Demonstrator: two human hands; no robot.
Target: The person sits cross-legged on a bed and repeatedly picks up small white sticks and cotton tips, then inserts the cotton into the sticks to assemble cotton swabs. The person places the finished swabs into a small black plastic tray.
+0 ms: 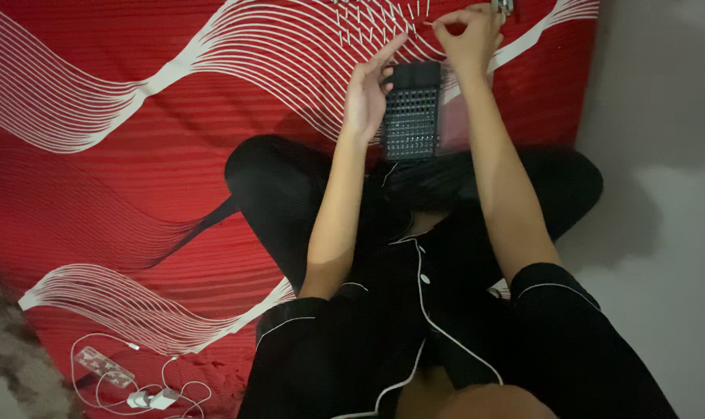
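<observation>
Two hands (pixel 415 74), one black tray (pixel 411 112) (gridded), many pins (pixel 376 19)

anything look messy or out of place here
Mostly tidy. The thin pale sticks lie loosely scattered on the red mat beyond the black perforated tray, which the left hand steadies while the right hand pinches above it. White cables sit tangled at the mat's near corner.

A black perforated tray (pixel 411 116) lies flat beside scattered thin pins (pixel 368 19).
</observation>
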